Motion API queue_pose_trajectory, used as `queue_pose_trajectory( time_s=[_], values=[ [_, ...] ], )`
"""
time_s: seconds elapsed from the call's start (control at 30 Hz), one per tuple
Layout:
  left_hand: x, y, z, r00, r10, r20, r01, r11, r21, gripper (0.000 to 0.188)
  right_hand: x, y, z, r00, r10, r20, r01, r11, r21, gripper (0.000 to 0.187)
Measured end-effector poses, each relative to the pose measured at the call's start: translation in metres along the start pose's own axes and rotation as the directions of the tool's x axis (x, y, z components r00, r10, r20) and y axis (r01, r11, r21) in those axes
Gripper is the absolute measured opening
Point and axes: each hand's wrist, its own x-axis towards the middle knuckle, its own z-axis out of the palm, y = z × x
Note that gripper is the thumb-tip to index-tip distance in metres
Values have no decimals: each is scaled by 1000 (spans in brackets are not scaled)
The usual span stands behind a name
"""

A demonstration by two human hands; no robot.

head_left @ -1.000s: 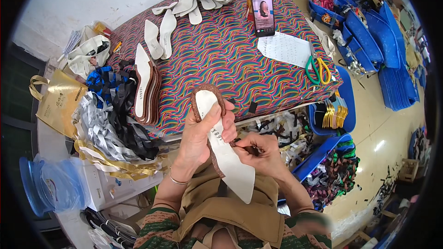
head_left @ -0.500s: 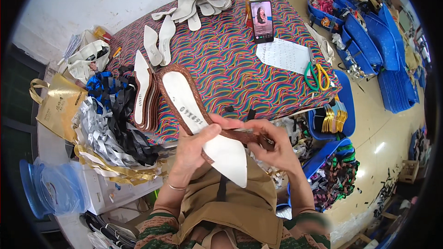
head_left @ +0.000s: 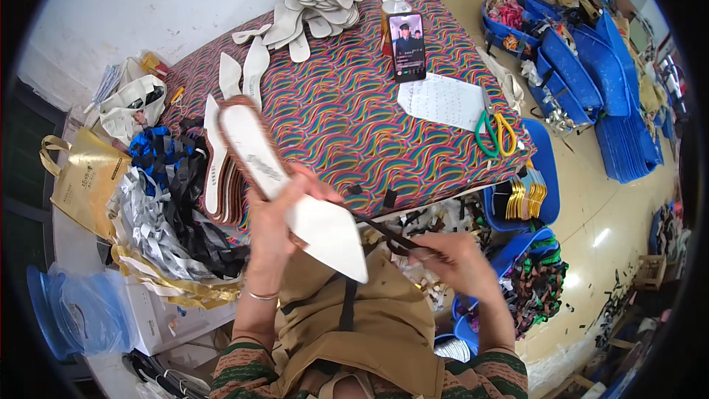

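Observation:
My left hand [head_left: 272, 218] is closed round the middle of a white pointed shoe insole [head_left: 325, 233], held tilted above my lap. Brown trim runs along its rounded heel end and part of its sides; the pointed toe end is bare white. From the insole a dark brown strip [head_left: 385, 232] stretches across to my right hand [head_left: 464, 264], which is shut on it and slightly blurred. Just left of the insole, a stack of brown-edged insoles [head_left: 233, 191] lies on the table, with a white insole [head_left: 214, 159] on top.
The patterned tabletop [head_left: 332, 118] carries a pile of white insoles [head_left: 321, 1], a propped phone [head_left: 407, 46], a paper sheet [head_left: 441, 102] and green-and-yellow-handled scissors [head_left: 496, 134]. Silver and black ribbons [head_left: 166, 210] hang at left. Blue bins [head_left: 545, 170] stand at right.
My right hand has moved right and down, away from the insole, drawing the brown strip out straight. The insole and my left hand have shifted slightly left. The phone's picture differs.

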Motion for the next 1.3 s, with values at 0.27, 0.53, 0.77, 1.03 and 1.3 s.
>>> queue_pose_trajectory(
  time_s=[0.27,0.53,0.77,1.03,1.3],
  values=[
    [20,25,-89,919,157,-362,-222,964,-145,16,-3,3,-169,824,558,-93,-530,820,217,9],
    [-1,-15,-107,899,0,-438,-139,948,-286,17,109,32,-230,675,-130,-726,-174,928,-328,24],
    [7,-41,-76,881,-49,-470,-96,956,-279,24,181,71,-149,736,-212,-643,-361,681,-637,37],
    [14,-44,-52,908,-6,-420,-128,949,-289,19,91,20,82,882,437,174,-342,341,876,25],
    [5,-47,-37,921,-20,-389,-113,942,-317,20,94,-1,133,876,463,134,-187,71,980,19]
  ],
)
